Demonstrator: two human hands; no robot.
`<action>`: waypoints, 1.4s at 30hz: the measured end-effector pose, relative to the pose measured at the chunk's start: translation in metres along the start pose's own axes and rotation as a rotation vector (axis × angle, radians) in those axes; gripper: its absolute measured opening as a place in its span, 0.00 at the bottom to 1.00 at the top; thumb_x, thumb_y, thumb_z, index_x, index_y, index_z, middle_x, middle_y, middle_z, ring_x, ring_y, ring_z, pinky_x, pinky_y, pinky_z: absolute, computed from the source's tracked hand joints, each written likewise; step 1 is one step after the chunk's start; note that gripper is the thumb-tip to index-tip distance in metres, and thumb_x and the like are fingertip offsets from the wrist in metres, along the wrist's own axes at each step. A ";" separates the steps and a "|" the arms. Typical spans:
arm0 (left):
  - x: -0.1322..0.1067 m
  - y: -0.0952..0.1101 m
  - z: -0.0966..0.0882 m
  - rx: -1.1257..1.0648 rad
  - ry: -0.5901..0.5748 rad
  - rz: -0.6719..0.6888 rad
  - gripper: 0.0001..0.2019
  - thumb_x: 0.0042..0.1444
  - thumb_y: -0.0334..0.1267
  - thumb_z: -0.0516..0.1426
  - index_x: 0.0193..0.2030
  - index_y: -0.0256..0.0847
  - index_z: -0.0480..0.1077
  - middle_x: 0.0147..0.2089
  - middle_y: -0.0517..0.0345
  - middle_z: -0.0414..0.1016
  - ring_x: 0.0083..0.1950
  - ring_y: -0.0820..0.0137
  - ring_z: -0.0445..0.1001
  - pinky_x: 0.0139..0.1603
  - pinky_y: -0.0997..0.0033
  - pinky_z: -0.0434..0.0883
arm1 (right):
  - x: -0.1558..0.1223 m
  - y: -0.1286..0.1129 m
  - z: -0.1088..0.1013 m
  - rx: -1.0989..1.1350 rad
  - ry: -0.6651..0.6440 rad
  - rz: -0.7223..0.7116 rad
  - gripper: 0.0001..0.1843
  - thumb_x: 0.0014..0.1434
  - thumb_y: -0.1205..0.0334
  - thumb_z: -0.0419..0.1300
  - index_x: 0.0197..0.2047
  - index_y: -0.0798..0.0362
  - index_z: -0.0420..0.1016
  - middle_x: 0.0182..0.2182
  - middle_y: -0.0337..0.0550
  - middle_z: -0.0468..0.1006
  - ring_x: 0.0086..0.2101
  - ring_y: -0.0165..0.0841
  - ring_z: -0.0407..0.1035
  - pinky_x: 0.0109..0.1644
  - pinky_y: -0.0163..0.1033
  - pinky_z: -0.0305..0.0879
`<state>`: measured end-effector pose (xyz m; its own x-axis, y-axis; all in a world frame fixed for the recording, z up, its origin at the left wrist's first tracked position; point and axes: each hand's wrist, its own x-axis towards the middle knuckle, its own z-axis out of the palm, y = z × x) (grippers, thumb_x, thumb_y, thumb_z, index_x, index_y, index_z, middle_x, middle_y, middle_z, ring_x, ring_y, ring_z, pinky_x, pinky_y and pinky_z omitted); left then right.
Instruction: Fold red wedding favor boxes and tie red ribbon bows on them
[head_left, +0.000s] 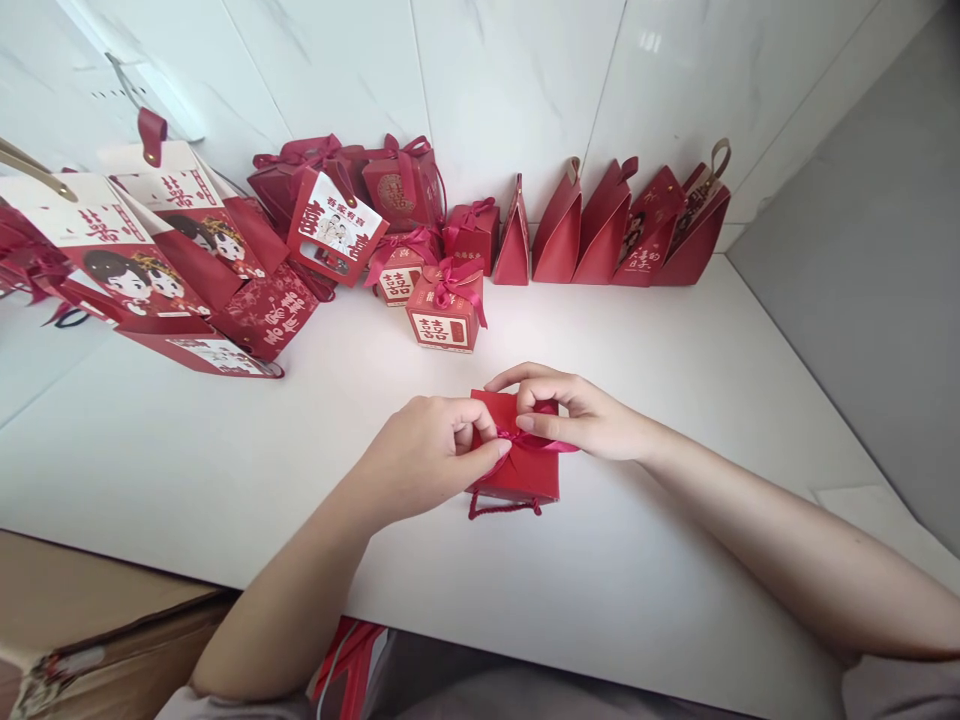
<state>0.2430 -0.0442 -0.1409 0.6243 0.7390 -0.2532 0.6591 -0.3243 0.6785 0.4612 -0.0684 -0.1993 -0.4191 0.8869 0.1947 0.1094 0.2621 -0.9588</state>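
Observation:
A small red gift box [534,478] stands on the white table in front of me, with a dark red rope handle [504,509] hanging down its near side. A magenta ribbon [559,446] is gathered on top of the box. My left hand [435,450] comes from the left and pinches the ribbon between thumb and index finger near the knot. From the right, my right hand [574,410] pinches the ribbon with thumb and curled fingers, and its outer fingers reach over the far edge of the box.
Two small ribboned boxes [442,330] stand just beyond. Several triangular red boxes [551,250] line the wall on the right. Larger printed gift boxes [142,270] crowd the left. A cardboard box [90,610] sits below the table's front edge at left.

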 end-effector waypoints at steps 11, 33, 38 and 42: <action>0.002 0.001 0.003 -0.025 -0.005 -0.067 0.12 0.55 0.40 0.56 0.24 0.39 0.60 0.20 0.68 0.61 0.23 0.77 0.57 0.23 0.75 0.55 | 0.002 0.002 0.003 -0.045 0.043 -0.043 0.20 0.62 0.67 0.58 0.20 0.54 0.60 0.54 0.47 0.73 0.49 0.38 0.72 0.51 0.44 0.64; 0.001 -0.005 -0.017 -0.018 -0.153 -0.057 0.17 0.57 0.47 0.57 0.24 0.38 0.62 0.21 0.66 0.60 0.24 0.77 0.55 0.24 0.75 0.54 | 0.003 0.001 0.001 0.100 0.046 0.039 0.19 0.66 0.54 0.60 0.25 0.55 0.72 0.52 0.46 0.74 0.49 0.39 0.70 0.53 0.43 0.64; 0.000 -0.011 -0.035 0.013 -0.349 -0.045 0.17 0.57 0.49 0.59 0.26 0.38 0.66 0.22 0.65 0.61 0.25 0.77 0.55 0.24 0.75 0.53 | 0.004 0.006 -0.002 0.257 0.019 0.116 0.20 0.67 0.47 0.57 0.35 0.53 0.81 0.55 0.45 0.72 0.48 0.39 0.70 0.50 0.41 0.65; -0.007 -0.017 -0.053 0.113 -0.449 -0.019 0.15 0.54 0.48 0.62 0.28 0.39 0.68 0.23 0.65 0.63 0.24 0.77 0.58 0.24 0.76 0.56 | 0.003 0.012 0.000 0.367 0.022 0.119 0.17 0.68 0.48 0.58 0.38 0.50 0.82 0.55 0.43 0.72 0.51 0.39 0.69 0.52 0.40 0.64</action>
<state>0.2057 -0.0124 -0.1138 0.7147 0.4251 -0.5554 0.6985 -0.3934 0.5977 0.4616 -0.0624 -0.2103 -0.4029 0.9119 0.0785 -0.1753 0.0073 -0.9845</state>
